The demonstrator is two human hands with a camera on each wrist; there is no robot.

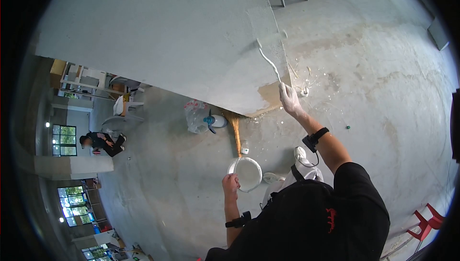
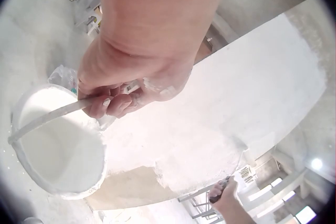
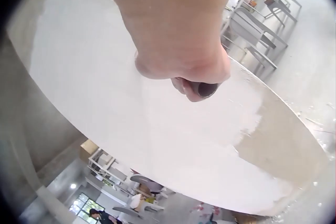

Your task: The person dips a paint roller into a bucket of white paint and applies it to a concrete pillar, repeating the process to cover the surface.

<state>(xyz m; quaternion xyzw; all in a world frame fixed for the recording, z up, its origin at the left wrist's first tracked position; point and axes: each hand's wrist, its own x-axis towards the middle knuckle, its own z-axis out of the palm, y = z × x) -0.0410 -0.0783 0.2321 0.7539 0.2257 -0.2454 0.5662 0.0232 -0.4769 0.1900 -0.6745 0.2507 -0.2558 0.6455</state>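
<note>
The left hand grips the handle of a white bucket hanging below it. Seen from the left wrist, the curled fingers of that hand hold the whitish bail, and pale liquid lies inside the bucket. With the arm stretched out, the right hand holds a roller by its handle; the rod runs up to the wall's edge. The wall is mostly white, with a tan patch at its lower corner. A dark handle end pokes out of the right hand.
Beneath the wall's corner lie a straw broom, a blue-topped bottle and a plastic bag. White drops dot the floor near the right hand. A person sits at the far left. Red chairs stand at the lower right.
</note>
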